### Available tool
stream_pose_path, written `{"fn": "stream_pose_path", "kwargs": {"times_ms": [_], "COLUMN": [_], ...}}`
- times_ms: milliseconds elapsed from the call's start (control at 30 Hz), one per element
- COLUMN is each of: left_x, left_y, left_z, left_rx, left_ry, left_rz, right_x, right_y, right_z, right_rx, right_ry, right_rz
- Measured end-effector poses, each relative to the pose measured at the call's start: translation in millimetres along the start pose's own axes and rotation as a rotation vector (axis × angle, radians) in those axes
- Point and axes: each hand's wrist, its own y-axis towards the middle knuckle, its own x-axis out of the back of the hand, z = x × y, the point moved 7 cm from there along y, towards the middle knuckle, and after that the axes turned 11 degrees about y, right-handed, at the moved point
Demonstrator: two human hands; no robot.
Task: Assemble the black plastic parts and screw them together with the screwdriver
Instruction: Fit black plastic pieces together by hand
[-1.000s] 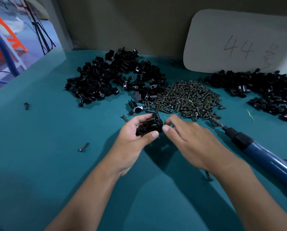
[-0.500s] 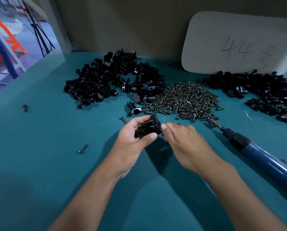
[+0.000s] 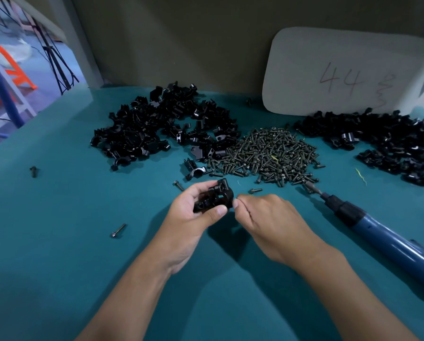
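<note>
Holding the black plastic assembly [image 3: 213, 196] in my left hand [image 3: 193, 212], I keep my thumb curled across its near face and my other fingers wrapped behind it, so the mated parts cannot slip apart and one open side faces my right hand [image 3: 267, 217]. That hand sits just right of the assembly, its fingers curled in and the tips pinched together at the part's edge, I judge to feed in a screw, though I cannot tell whether anything is between them. Beyond and right of the assembly lies the screw pile [image 3: 267, 153], close enough to pick from. The screwdriver [image 3: 368, 225] rests farther right of the assembly on the tabletop [image 3: 58, 242], untouched, tip toward the screws. Loose black parts [image 3: 161, 126] are heaped beyond the assembly.
</note>
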Motion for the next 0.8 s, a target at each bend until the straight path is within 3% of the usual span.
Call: {"fn": "stream_pose_path", "kwargs": {"times_ms": [233,433,533,600,667,733,800], "left_x": [-0.4,-5.1,-2.3,-0.7,-0.3,-1.5,-3.4], "left_y": [-0.7,-4.2,-3.4,-2.3,-1.7,-2.4,-3.2], "left_z": [-6.6,-13.0,-14.2,-14.0,-13.1,-12.0,-11.6], "left_rx": [-0.054,-0.118,-0.122,-0.110,-0.098,-0.090,-0.084], "left_ry": [0.152,0.305,0.272,0.234,0.218,0.208,0.204], "left_rz": [-0.018,-0.028,-0.058,-0.076,-0.083,-0.075,-0.057], "right_x": [-2.9,-14.2,-14.9,-0.6,18.1,17.2,9.0], "right_y": [2.0,0.9,1.4,4.3,6.8,5.7,6.4], "right_z": [-6.7,-15.4,-15.4,-22.7,-31.8,-41.8,-53.2], "right_rx": [-0.134,-0.358,-0.377,-0.288,-0.131,-0.060,-0.079], "right_ry": [0.204,0.573,0.729,0.604,0.288,-0.011,-0.068], "right_rz": [0.086,0.147,0.117,0.017,-0.101,-0.080,-0.065]}}
